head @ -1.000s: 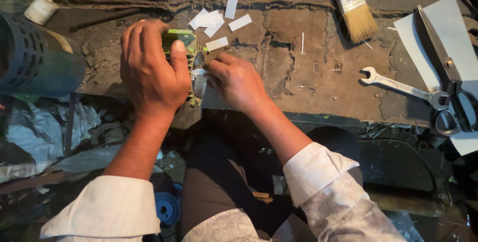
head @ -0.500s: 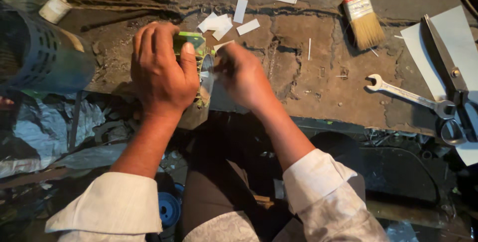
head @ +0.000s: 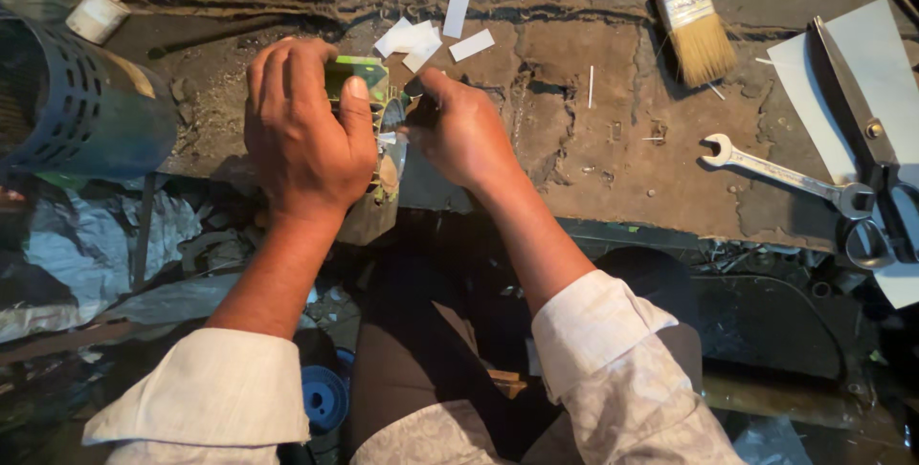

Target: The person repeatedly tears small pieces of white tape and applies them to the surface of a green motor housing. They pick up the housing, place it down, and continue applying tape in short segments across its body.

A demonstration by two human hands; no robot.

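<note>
Left hand [head: 304, 130] clamped round green-topped wound part [head: 362, 77], upper centre at counter [head: 593, 149] edge. Right hand [head: 458, 130] pinching white paper slip [head: 387, 138] against it. Part likely rigid, heavyish: hold by body. Slip flimsy.

The green-topped motor part [head: 362, 77] sits upright at the workbench's near edge, wrapped from the left by the left hand [head: 304, 130], thumb on its green top. Its pale, rounded lower body shows below the palm. The right hand [head: 459, 130] presses fingertips against its right side.
</note>
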